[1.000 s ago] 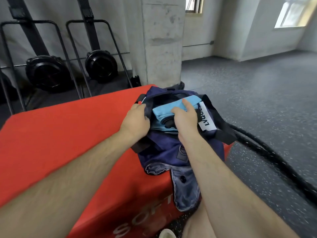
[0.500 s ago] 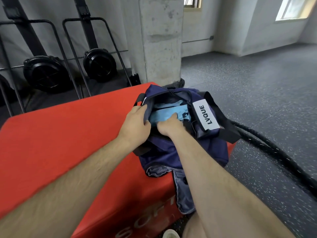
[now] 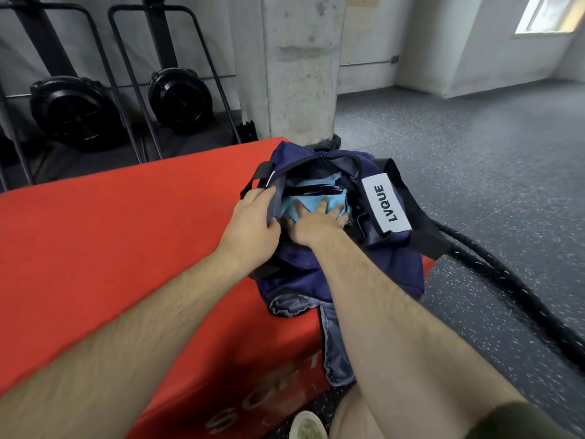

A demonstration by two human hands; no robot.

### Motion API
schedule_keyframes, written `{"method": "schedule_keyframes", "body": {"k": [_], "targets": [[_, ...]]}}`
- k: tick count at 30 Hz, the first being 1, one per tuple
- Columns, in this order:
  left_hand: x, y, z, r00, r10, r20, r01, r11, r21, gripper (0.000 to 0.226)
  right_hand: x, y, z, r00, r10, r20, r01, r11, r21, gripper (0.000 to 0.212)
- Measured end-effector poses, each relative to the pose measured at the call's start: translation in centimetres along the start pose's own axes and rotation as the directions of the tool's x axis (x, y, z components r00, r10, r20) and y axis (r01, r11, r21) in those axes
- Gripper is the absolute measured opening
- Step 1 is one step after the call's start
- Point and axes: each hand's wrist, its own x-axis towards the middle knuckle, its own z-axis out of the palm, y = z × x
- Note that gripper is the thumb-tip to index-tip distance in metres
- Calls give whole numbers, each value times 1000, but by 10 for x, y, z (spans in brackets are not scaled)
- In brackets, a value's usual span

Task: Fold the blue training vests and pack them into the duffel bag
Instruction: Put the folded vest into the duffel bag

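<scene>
A navy duffel bag (image 3: 392,274) with a white LVQUE label lies open on the right end of a red soft box (image 3: 110,236). Folded light blue vests (image 3: 313,191) lie inside its opening. My left hand (image 3: 253,226) grips the near left edge of the bag's opening and holds it apart. My right hand (image 3: 316,221) lies flat inside the bag, fingers spread, pressing down on the top vest. The lower part of the vests is hidden by the bag's wall and my hands.
A concrete pillar (image 3: 300,68) rises just behind the box. Two black fan machines (image 3: 180,96) in metal frames stand at the back left. A thick black rope (image 3: 519,289) runs across the speckled floor to the right of the bag. A shoe tip (image 3: 307,426) shows below.
The blue vest has gone from the top of the opening down into the bag. My right hand went from gripping it to lying flat on it. My left hand kept its hold on the bag's edge.
</scene>
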Motion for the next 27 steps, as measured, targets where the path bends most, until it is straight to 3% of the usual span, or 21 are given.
{"method": "schedule_keyframes", "body": {"k": [5, 8, 11, 14, 16, 19, 23, 27], "targets": [[2, -7, 0, 999, -47, -11, 46, 997, -68, 56, -3, 2, -5, 1000, -5, -3, 5, 999, 32, 69], [2, -12, -1, 998, -28, -47, 24, 997, -75, 45, -22, -1, -23, 982, -26, -186, 47, 993, 112, 56], [2, -12, -8, 993, 61, -104, -70, 994, -88, 32, -52, -4, -43, 850, -101, -516, 162, 984, 74, 37], [-1, -10, -26, 983, 97, -157, -115, 988, -107, 24, -81, -16, -56, 751, -183, -634, 278, 959, 52, 30], [-8, -11, -46, 977, 95, -191, -104, 994, -38, 19, -98, -32, -61, 725, -233, -649, 342, 938, 45, 28], [-31, -24, -87, 971, 71, -228, -23, 978, 207, 19, -123, -68, -57, 723, -327, -608, 412, 911, 0, 27], [-85, -54, -151, 983, -29, -180, 130, 804, 580, 25, -162, -136, -31, 724, -501, -474, 516, 849, -110, 31], [-160, -88, -212, 969, -118, -219, 241, 665, 707, 25, -216, -215, 2, 627, -660, -414, 642, 739, -206, 33]]}}
